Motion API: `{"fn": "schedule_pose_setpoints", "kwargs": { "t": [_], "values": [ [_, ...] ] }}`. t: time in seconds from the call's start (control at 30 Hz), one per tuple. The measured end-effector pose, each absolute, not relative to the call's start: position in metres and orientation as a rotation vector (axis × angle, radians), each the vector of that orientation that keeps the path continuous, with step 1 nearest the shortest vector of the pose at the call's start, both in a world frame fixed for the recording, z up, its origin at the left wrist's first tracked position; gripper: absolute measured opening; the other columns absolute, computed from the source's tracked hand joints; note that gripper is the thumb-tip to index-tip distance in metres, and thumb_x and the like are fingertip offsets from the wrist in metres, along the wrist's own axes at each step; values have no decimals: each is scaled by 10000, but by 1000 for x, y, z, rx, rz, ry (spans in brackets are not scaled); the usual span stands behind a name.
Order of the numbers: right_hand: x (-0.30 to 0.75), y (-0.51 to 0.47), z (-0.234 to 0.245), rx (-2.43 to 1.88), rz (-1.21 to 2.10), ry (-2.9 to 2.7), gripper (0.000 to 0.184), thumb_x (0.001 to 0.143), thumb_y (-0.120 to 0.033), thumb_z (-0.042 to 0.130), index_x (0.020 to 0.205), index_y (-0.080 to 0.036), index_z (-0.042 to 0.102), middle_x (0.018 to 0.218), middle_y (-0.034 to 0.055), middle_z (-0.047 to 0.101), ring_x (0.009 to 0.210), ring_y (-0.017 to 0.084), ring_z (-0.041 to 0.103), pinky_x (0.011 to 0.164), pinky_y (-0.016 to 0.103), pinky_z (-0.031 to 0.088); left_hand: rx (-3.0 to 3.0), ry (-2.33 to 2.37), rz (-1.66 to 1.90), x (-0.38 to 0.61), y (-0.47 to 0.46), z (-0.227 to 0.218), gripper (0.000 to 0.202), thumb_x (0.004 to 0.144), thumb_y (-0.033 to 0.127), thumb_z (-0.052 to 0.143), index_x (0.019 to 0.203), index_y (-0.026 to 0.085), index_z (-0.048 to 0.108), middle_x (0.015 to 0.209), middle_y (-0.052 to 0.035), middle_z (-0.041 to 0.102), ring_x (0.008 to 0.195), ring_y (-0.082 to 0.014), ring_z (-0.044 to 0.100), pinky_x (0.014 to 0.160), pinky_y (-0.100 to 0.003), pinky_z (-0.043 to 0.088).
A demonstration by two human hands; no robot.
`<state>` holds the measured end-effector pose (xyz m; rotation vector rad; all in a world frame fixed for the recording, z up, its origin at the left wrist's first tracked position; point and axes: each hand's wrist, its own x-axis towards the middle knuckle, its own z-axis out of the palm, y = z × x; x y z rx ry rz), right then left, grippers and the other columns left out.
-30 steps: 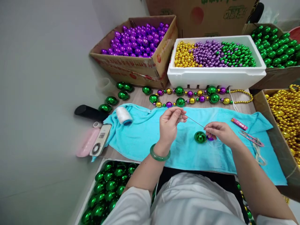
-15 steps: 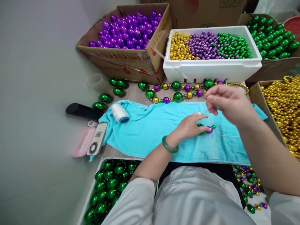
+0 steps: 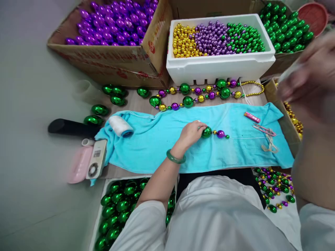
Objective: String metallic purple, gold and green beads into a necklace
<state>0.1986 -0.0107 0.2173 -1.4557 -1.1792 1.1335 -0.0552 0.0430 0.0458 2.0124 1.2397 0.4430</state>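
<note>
My left hand point(image 3: 190, 133) rests on the turquoise towel point(image 3: 157, 139), fingers closed against a large green bead point(image 3: 207, 132). That bead leads a short strung row: a small gold bead, a purple bead point(image 3: 220, 133) and a small green bead, with thin thread point(image 3: 246, 137) running right across the towel. My right hand point(image 3: 309, 78) is raised high at the right edge, blurred by motion, its fingers bunched; I cannot make out what they hold.
A white foam box point(image 3: 220, 66) holds gold, purple and green beads. Cardboard boxes hold purple beads point(image 3: 110, 24), green beads point(image 3: 285, 31) and gold beads point(image 3: 293, 120). A finished bead strand point(image 3: 199, 96), thread spool point(image 3: 120, 126), snips point(image 3: 264, 130), pink lighter point(image 3: 252, 117), and a tray of green beads point(image 3: 123, 205) lie around.
My right hand swept up and to the right, away from the beads, pulling the thread out. My left hand came down onto the towel and settled on the green bead. The camera tilted downward.
</note>
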Motion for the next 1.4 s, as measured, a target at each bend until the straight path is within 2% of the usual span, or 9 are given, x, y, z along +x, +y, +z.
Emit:
{"fn": "schedule_pose_setpoints", "kwargs": {
  "t": [0.07,0.2,0.33,0.43,0.67,0.83,0.9,1.1,1.4],
  "values": [
    [203,-17,164,-1321,1097,-1070,232,707,-407,755,819,-249,627,632,-17,590,548,111,555,556,282,441,1888,1283,539,-63,45,38,212,861,243,547,881,226,757,970,-60,733,946,-236,643,895,-331,450],
    [201,-36,57,-1394,1377,-812,302,669,-419,748,798,-207,575,611,-11,576,617,144,579,657,321,493,1694,1432,652,-78,46,26,205,848,306,578,743,204,721,752,-50,713,739,-202,629,765,-294,455],
    [194,-45,8,-1387,1340,-897,260,749,-436,660,830,-215,550,613,-28,546,654,153,578,735,348,494,1462,1463,728,-87,49,24,301,866,383,541,675,174,642,727,-55,694,620,-157,603,609,-256,450],
    [190,-40,4,-1393,1335,-1033,214,753,-401,668,807,-207,597,643,-13,574,666,154,553,712,327,478,1114,1385,842,-86,51,26,350,835,470,569,685,154,577,771,-70,699,623,-152,627,535,-240,461],
    [189,-32,-3,-1346,1642,-1146,246,757,-420,654,824,-189,600,606,-24,558,574,138,556,528,280,493,622,1165,989,-80,50,31,353,820,462,635,724,151,496,756,-55,694,722,-164,694,621,-252,525],
    [198,-31,0,-1319,1716,-1025,311,746,-477,644,836,-197,543,534,-72,478,375,62,339,354,191,237,470,1094,998,-75,52,34,349,843,411,641,681,157,465,736,-40,677,771,-149,706,671,-235,535],
    [203,-32,5,-1323,1693,-961,324,724,-476,665,839,-199,541,537,-77,475,380,53,305,369,195,207,460,1072,1010,-72,52,35,355,847,404,641,673,161,450,742,-37,677,785,-148,709,665,-223,534],
    [209,-42,23,-1312,1632,-1197,247,743,-411,691,757,-173,624,629,6,606,593,121,532,600,264,417,511,1030,985,-65,48,38,347,839,431,648,702,164,474,773,-31,679,718,-148,706,589,-219,538],
    [193,-39,24,-1222,1949,-1500,202,778,-369,647,767,-169,621,598,-17,588,596,116,525,630,264,417,642,1050,995,-76,47,46,354,829,463,648,706,166,500,728,-13,657,505,-66,581,460,-182,466]
  ]
}}
